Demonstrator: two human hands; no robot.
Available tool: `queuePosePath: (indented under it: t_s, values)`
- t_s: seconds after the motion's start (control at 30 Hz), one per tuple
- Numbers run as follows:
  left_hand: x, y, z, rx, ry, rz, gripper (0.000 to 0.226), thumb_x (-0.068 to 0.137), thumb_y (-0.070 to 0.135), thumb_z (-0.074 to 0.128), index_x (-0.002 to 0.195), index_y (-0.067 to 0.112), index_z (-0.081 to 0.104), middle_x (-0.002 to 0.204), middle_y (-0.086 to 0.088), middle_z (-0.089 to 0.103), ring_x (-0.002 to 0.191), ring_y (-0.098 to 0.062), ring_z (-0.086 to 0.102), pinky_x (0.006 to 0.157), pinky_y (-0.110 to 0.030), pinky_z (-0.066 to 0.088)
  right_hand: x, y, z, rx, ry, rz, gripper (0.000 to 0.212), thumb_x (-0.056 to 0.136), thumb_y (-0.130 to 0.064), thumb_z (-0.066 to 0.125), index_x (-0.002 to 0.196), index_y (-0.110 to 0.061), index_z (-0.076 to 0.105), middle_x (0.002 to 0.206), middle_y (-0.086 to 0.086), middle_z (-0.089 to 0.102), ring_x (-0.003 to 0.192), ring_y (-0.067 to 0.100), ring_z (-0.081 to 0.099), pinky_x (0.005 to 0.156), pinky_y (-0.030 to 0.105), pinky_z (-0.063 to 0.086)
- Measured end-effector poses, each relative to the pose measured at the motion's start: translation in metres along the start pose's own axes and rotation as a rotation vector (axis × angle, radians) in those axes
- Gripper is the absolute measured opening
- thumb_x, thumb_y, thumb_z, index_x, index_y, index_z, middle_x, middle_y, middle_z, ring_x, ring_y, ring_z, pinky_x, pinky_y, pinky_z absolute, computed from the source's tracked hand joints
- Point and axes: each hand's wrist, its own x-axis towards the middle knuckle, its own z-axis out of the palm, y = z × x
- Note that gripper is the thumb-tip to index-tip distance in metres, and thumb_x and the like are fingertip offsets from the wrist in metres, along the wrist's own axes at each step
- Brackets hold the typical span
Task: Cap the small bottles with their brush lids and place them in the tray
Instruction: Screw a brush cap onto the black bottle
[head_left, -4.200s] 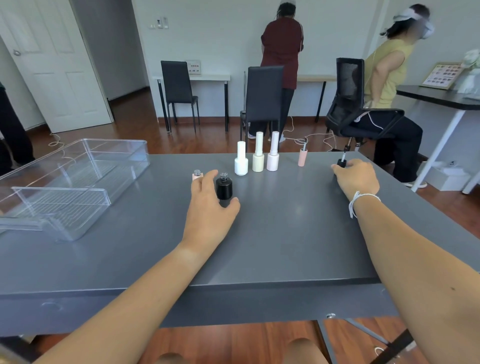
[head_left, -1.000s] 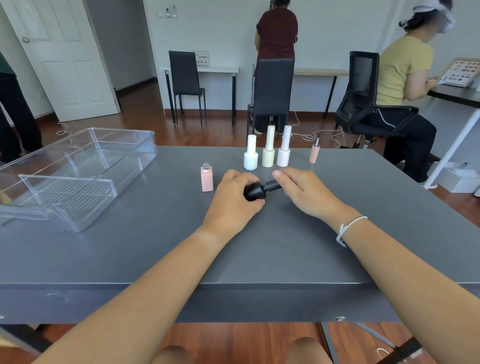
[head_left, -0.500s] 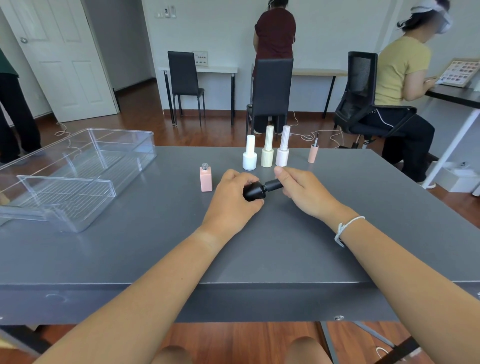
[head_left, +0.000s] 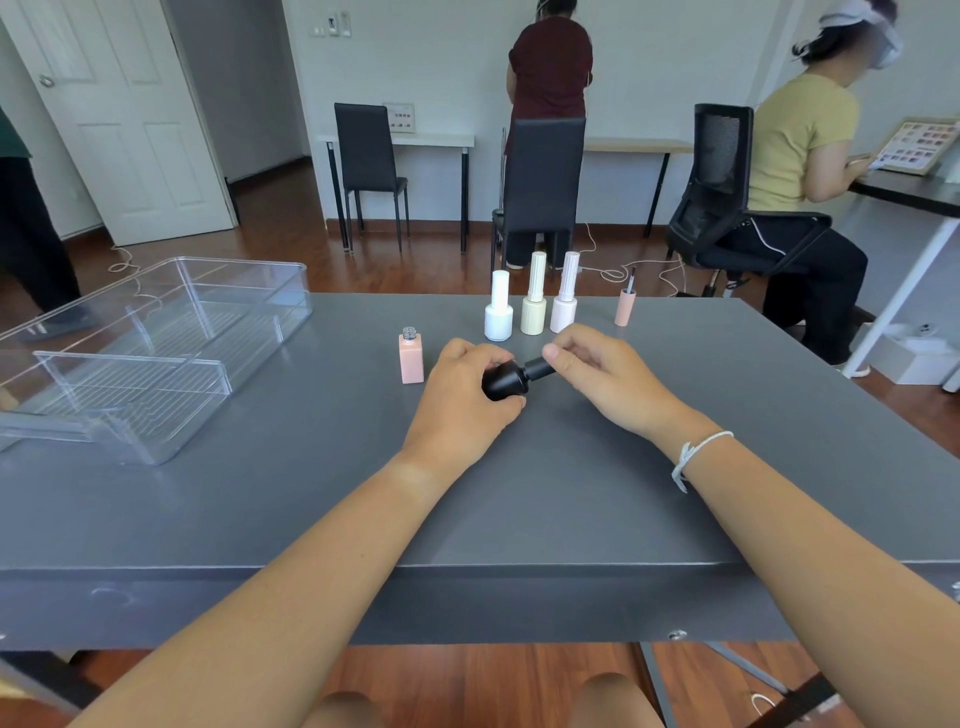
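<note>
My left hand (head_left: 462, 395) grips a black bottle (head_left: 505, 382), tilted on its side just above the grey table (head_left: 545, 499). My right hand (head_left: 602, 374) pinches the black brush lid (head_left: 538, 368), which sits on the bottle's neck. An uncapped pink square bottle (head_left: 411, 358) stands left of my hands. Behind them stand three capped bottles: white (head_left: 498, 309), pale yellow (head_left: 534, 304) and pale pink (head_left: 564, 301). A pink brush lid (head_left: 625, 304) stands upside down, brush up, at the back right. The clear tray (head_left: 135, 353) lies at the left.
The clear tray holds a clear inner divider insert (head_left: 130, 374). Beyond the table's far edge are black chairs (head_left: 540, 182), two people at other desks, and a person's legs at the far left by a white door.
Since 4.2 s ago both hands came together at the table's middle: the black bottle was lifted and tilted, and the black lid was brought onto its neck. In the last second little has moved.
</note>
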Motion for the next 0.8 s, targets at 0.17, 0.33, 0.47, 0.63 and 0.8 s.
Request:
queuePosePath:
  t_s: [0.17, 0.33, 0.47, 0.63, 0.8]
  values:
    - [-0.0002, 0.0000, -0.0001, -0.002, 0.000, -0.003, 0.027, 0.073, 0.009, 0.070, 0.095, 0.022, 0.062, 0.099, 0.001, 0.046, 0.085, -0.010, 0.054, 0.073, 0.005, 0.034, 0.0008, -0.0002, -0.0020, 0.025, -0.018, -0.019, 0.014, 0.091, -0.018, 0.054, 0.078, -0.021, 0.050, 0.066, 0.002, 0.043, 0.060, 0.012, 0.036, 0.059, 0.024, 0.031]
    - [-0.0004, -0.0001, -0.0001, -0.003, 0.000, 0.004, 0.027, 0.073, 0.010, 0.070, 0.096, 0.022, 0.061, 0.097, 0.003, 0.045, 0.082, -0.003, 0.052, 0.072, 0.006, 0.033, 0.0018, 0.0030, -0.0007, -0.036, 0.051, 0.029, 0.042, 0.090, -0.044, 0.048, 0.074, -0.006, 0.058, 0.050, -0.011, 0.040, 0.049, 0.003, 0.034, 0.054, 0.020, 0.029]
    - [-0.0004, -0.0001, -0.0005, -0.007, 0.004, -0.001, 0.027, 0.074, 0.010, 0.070, 0.096, 0.022, 0.062, 0.098, 0.003, 0.045, 0.082, -0.002, 0.051, 0.073, 0.006, 0.033, 0.0016, 0.0033, -0.0043, 0.032, 0.013, -0.017, 0.013, 0.091, -0.029, 0.053, 0.081, -0.020, 0.053, 0.070, 0.006, 0.048, 0.063, 0.012, 0.041, 0.062, 0.023, 0.034]
    - [-0.0008, 0.0002, -0.0006, 0.001, 0.000, 0.002, 0.027, 0.074, 0.009, 0.070, 0.096, 0.022, 0.062, 0.097, 0.003, 0.045, 0.084, -0.008, 0.053, 0.075, 0.005, 0.034, 0.0027, 0.0043, -0.0023, 0.014, 0.023, -0.010, 0.021, 0.092, -0.026, 0.052, 0.072, -0.022, 0.050, 0.064, -0.002, 0.045, 0.055, 0.004, 0.039, 0.057, 0.016, 0.033]
    - [-0.0005, -0.0004, -0.0005, 0.000, 0.001, -0.004, 0.027, 0.073, 0.010, 0.070, 0.096, 0.022, 0.062, 0.098, 0.003, 0.046, 0.086, -0.008, 0.053, 0.075, 0.004, 0.034, 0.0028, 0.0058, -0.0030, 0.017, 0.070, 0.056, 0.042, 0.093, -0.047, 0.040, 0.071, -0.013, 0.054, 0.061, -0.007, 0.048, 0.059, 0.010, 0.043, 0.064, 0.026, 0.037]
